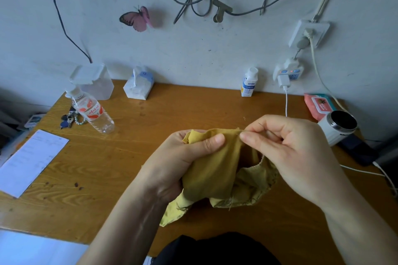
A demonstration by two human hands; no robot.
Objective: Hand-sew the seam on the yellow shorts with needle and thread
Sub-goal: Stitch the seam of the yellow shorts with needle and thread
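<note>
Your left hand (183,161) grips the bunched yellow shorts (217,170) above the near middle of the bench (193,109), with the thumb laid flat across the top fold and the fingers curled round the cloth behind. Your right hand (290,146) pinches the needle (261,125) at the cloth's top edge — the dark shaft slants between the fingers. The thread is too fine to make out. The rest of the shorts hangs down between your wrists, a frayed hem toward the near edge. Near the far left corner a water bottle (92,112) lies on its side with keys (70,119) just beside it. A tissue pack (139,85) and a small white bottle (249,82) stand along the far edge — a steel-rimmed cup (337,127) sits by the right edge.
</note>
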